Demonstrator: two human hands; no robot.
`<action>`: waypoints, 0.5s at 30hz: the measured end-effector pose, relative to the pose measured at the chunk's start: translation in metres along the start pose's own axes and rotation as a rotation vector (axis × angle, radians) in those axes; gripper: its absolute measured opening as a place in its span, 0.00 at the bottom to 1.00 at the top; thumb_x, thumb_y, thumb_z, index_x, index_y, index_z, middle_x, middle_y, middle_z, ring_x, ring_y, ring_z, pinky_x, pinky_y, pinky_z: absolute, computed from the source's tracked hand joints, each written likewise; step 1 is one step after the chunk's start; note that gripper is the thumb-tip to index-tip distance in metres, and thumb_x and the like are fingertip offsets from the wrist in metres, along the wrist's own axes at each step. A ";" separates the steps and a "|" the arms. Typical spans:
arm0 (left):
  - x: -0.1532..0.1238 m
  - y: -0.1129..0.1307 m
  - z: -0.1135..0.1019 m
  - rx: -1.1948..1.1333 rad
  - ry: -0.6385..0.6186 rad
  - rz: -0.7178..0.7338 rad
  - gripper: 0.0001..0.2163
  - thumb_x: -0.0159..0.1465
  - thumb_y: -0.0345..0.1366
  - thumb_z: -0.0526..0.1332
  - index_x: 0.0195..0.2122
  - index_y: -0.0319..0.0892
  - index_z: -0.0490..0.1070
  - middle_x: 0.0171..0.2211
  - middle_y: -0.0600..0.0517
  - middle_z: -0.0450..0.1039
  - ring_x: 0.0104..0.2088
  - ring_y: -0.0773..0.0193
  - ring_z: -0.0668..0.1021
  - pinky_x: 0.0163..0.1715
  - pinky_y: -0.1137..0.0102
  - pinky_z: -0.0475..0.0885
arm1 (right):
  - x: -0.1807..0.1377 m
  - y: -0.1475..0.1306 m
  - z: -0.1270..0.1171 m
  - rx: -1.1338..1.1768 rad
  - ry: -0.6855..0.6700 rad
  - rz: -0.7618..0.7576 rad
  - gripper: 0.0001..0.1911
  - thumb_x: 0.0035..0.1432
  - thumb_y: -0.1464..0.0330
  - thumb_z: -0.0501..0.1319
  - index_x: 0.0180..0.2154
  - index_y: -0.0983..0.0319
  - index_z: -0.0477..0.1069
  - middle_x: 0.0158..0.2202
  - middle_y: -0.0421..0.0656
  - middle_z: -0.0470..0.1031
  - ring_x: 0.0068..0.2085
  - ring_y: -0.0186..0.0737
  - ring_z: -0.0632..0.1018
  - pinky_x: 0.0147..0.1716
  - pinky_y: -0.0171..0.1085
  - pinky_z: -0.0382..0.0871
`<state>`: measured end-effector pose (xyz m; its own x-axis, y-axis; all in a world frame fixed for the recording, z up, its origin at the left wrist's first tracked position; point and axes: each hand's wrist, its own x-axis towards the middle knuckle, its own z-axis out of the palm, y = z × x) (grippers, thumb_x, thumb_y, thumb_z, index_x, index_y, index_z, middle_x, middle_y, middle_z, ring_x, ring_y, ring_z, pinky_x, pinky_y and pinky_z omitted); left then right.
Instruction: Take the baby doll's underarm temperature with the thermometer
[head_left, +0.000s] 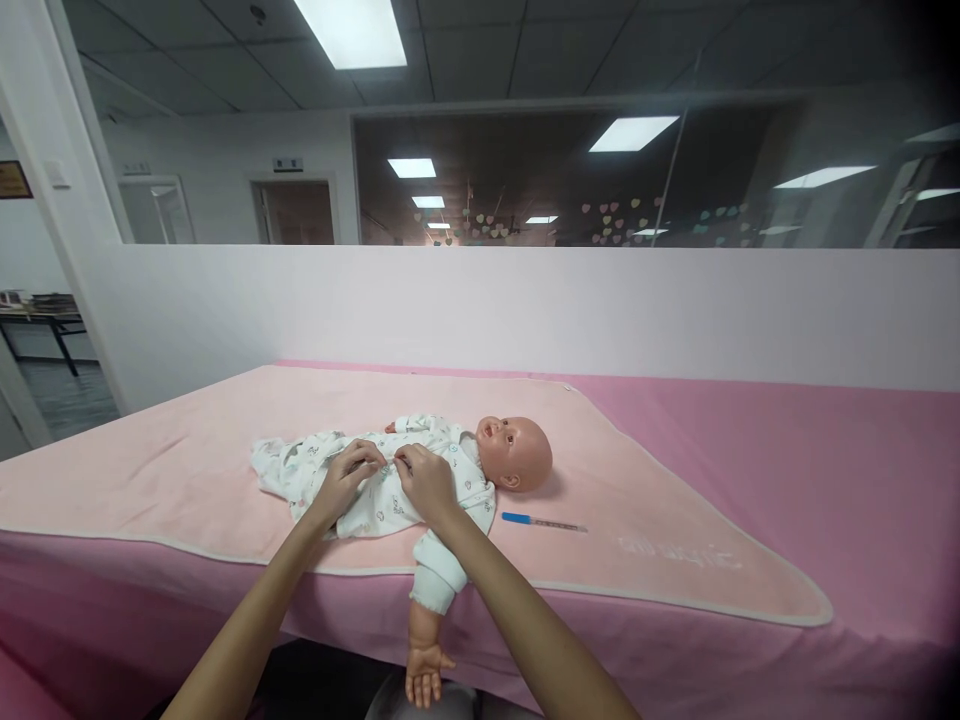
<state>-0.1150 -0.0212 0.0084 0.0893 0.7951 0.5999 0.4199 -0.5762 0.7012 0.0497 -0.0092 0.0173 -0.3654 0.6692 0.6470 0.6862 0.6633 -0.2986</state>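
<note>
A baby doll (521,455) lies on its back, head to the right, dressed in a white patterned baby outfit (386,510). Over the doll's middle, my left hand (351,478) has its fingers curled and pinching at the front of the outfit. Close beside it on the chest side, my right hand (426,482) is bent down, fingertips pinched on the same cloth. The fingertips nearly meet; the exact bit of cloth between them is too small to make out. One doll arm (426,635) hangs over the near edge, under my right forearm.
A slim clear stick with a blue cap (544,521), resembling a thermometer, lies near the doll's head. A peach blanket (637,480) covers part of the pink-covered table (810,480). A white low wall (525,310) with glass above stands behind.
</note>
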 end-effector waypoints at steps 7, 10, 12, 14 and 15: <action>0.000 0.005 0.006 0.162 -0.019 -0.003 0.08 0.52 0.32 0.55 0.32 0.43 0.71 0.37 0.50 0.69 0.40 0.59 0.70 0.44 0.65 0.64 | -0.001 0.001 -0.001 0.011 0.007 0.012 0.09 0.59 0.68 0.51 0.35 0.59 0.69 0.34 0.40 0.73 0.33 0.33 0.74 0.30 0.30 0.60; 0.000 0.006 0.006 0.164 -0.058 -0.021 0.09 0.50 0.31 0.55 0.33 0.43 0.70 0.37 0.50 0.70 0.41 0.58 0.69 0.45 0.64 0.63 | 0.000 0.000 -0.002 0.019 0.014 0.009 0.09 0.59 0.69 0.50 0.34 0.59 0.69 0.34 0.40 0.73 0.33 0.33 0.73 0.30 0.30 0.61; 0.000 0.006 0.005 0.126 -0.067 -0.042 0.11 0.49 0.30 0.55 0.34 0.43 0.70 0.37 0.50 0.70 0.41 0.58 0.70 0.44 0.64 0.64 | -0.001 -0.002 -0.004 0.035 0.032 0.007 0.09 0.59 0.70 0.50 0.36 0.59 0.68 0.34 0.40 0.73 0.33 0.34 0.73 0.30 0.31 0.62; 0.000 0.004 0.004 0.056 -0.054 -0.075 0.11 0.49 0.30 0.54 0.33 0.42 0.69 0.34 0.50 0.70 0.39 0.59 0.71 0.42 0.64 0.65 | -0.006 -0.004 -0.009 0.069 0.071 0.007 0.11 0.58 0.71 0.49 0.40 0.59 0.68 0.37 0.42 0.72 0.35 0.35 0.73 0.32 0.31 0.64; 0.000 0.003 0.004 0.015 -0.041 -0.092 0.10 0.49 0.30 0.54 0.33 0.41 0.69 0.33 0.50 0.70 0.38 0.59 0.71 0.41 0.65 0.66 | -0.011 -0.005 -0.014 0.091 0.095 0.007 0.13 0.57 0.72 0.49 0.42 0.60 0.67 0.39 0.43 0.71 0.36 0.35 0.73 0.32 0.31 0.64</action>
<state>-0.1097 -0.0225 0.0089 0.0869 0.8518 0.5166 0.4413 -0.4979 0.7466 0.0587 -0.0242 0.0214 -0.2970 0.6420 0.7069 0.6270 0.6894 -0.3628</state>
